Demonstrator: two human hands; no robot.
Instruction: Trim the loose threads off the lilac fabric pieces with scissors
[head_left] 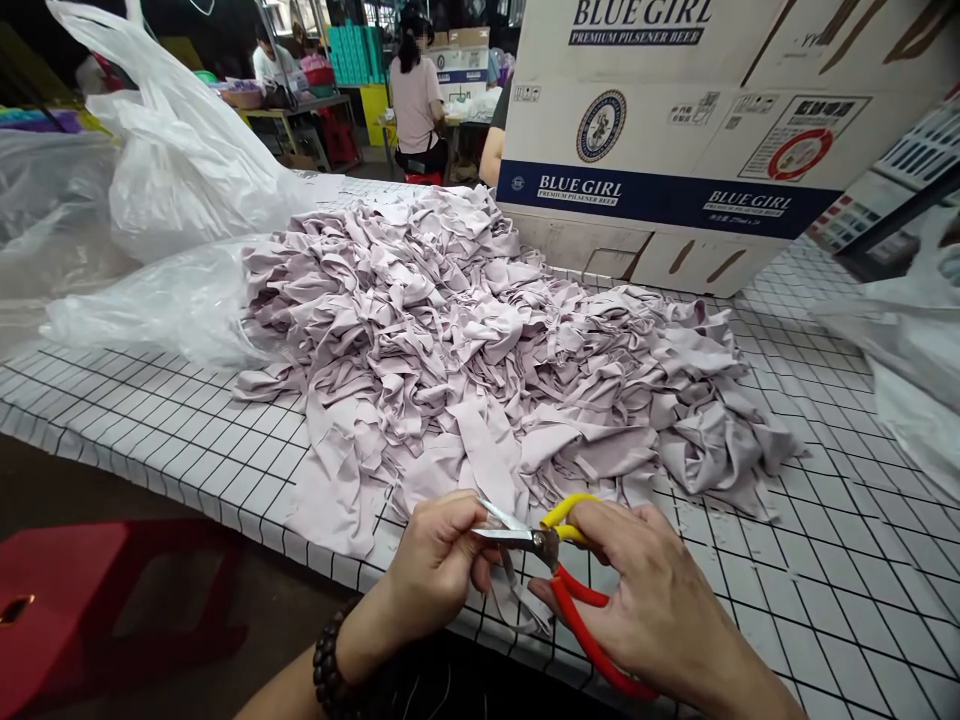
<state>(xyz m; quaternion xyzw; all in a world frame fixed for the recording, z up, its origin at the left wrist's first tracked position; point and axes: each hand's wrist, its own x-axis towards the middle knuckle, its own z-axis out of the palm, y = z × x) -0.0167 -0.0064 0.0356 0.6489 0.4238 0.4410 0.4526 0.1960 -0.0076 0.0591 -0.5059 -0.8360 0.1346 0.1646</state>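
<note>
A large heap of pale pinkish-lilac fabric pieces (465,340) covers the middle of the table. At the table's near edge my left hand (441,555) is closed, thumb against fingers, pinching a strip of this fabric that hangs below it. My right hand (652,585) grips scissors (546,545) with one yellow and one red handle. Their blades are parted and point left, right beside my left fingertips. A narrow end of fabric (517,600) dangles beneath the blades. Exactly where the blades meet the cloth is hard to see.
The table (150,430) wears a white cloth with black grid lines. Behind the heap stands a Blue Girl beer carton (645,150). Clear plastic bags (195,180) lie at the left, another plastic bag (915,340) at the right. A red stool (67,600) stands lower left. People sit farther back.
</note>
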